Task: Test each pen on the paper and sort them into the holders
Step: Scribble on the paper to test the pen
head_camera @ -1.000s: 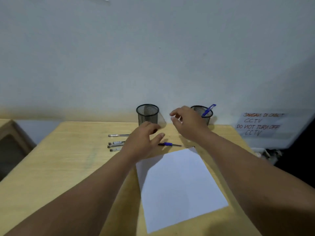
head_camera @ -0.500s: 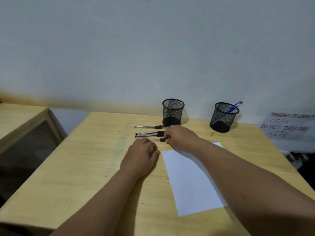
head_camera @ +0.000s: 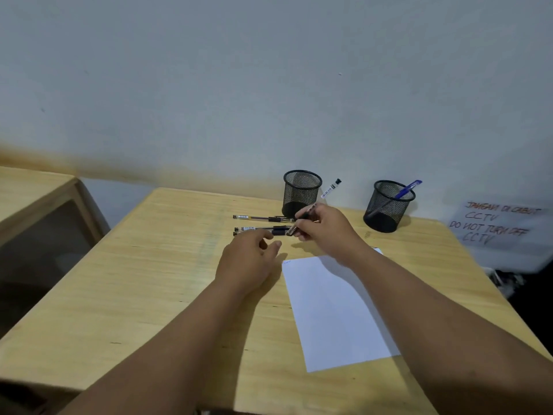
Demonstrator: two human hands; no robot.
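Observation:
My right hand grips a black pen lifted off the table, its capped end slanting up beside the left mesh holder. My left hand rests on the wooden table with fingers apart and nothing in it, its fingertips just short of the two nearest pens. A third black pen lies further back. The right mesh holder has a blue pen in it. White paper lies under my right forearm.
The table stands against a pale wall. A handwritten CCTV notice leans at the far right, with dark cables below it. A second wooden piece of furniture stands to the left, across a gap.
My right hand has closed on a black pen from the row and raised it. My left hand has opened from a fist and slid toward the pens.

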